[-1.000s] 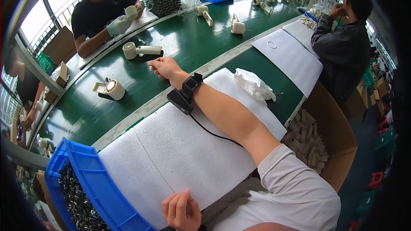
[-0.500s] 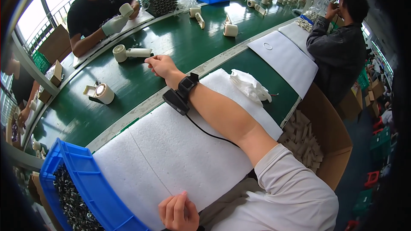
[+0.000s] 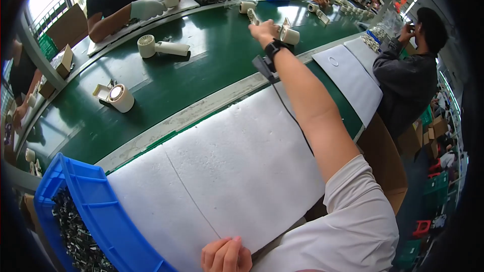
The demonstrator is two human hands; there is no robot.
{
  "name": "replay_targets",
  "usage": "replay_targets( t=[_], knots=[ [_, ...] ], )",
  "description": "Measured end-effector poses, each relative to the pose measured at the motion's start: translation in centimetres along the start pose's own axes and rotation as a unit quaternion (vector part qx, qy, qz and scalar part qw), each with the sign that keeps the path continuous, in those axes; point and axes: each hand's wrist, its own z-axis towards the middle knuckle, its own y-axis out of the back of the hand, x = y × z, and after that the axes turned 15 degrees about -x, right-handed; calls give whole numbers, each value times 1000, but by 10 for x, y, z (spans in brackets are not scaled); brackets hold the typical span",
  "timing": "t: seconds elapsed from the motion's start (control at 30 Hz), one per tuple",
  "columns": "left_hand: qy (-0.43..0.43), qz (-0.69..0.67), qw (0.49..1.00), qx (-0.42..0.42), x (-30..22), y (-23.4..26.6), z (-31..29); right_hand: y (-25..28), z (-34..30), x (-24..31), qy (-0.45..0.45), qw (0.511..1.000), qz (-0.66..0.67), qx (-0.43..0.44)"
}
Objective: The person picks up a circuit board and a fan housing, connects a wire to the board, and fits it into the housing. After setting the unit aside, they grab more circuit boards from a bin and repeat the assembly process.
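My right hand (image 3: 265, 31) reaches far over the green conveyor belt, its fingertips close to the pale handle (image 3: 253, 17) of a small handheld fan. Whether the fingers touch that handle I cannot make out. Just right of the hand lies another cream fan with a round head (image 3: 290, 36). My left hand (image 3: 227, 255) rests curled at the near edge of the white foam sheet (image 3: 242, 156), with nothing visible in it. On the belt to the left lie a fan with its handle extended (image 3: 171, 48) and a folded-looking one with an open casing (image 3: 121, 98).
A blue bin (image 3: 108, 211) of small dark parts stands at the left. Across the belt (image 3: 201, 78), a gloved co-worker (image 3: 146, 9) holds a cream part. Another person (image 3: 408, 65) sits at the right beside a white sheet (image 3: 348, 78). A cardboard box (image 3: 385, 166) is beside my right arm.
My right hand has moved right and farther away, from beside the extended fan to the fans at the back. My left hand stays curled by the sheet's edge. The view has shifted.
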Motion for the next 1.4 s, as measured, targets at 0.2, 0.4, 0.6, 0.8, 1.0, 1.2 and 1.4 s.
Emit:
replay_targets(
  t=[0.2, 0.4, 0.6, 0.8, 1.0, 1.2, 1.4],
  knots=[
    [19, -30, 999, 2, 5, 6, 0, -40, 42, -17, 72, 996, -12, 55],
    [32, -64, 997, -22, 14, -8, 11, -69, 78, -30, 138, 985, -36, 98],
    [22, -11, 998, -53, -1, -1, 1, -56, 30, 18, 94, 988, 29, 122],
    [45, -16, 993, -108, -7, -5, -3, -66, 46, -10, 80, 987, 62, 124],
    [32, -22, 997, -68, 9, -1, -10, -64, 63, 15, -70, 857, 272, 431],
    [47, -27, 995, -88, 5, 9, 0, 13, -12, 48, -179, 694, 402, 570],
    [-110, -94, 988, -50, -42, 93, 11, 137, -103, 11, -126, 681, 336, 638]
  ],
)
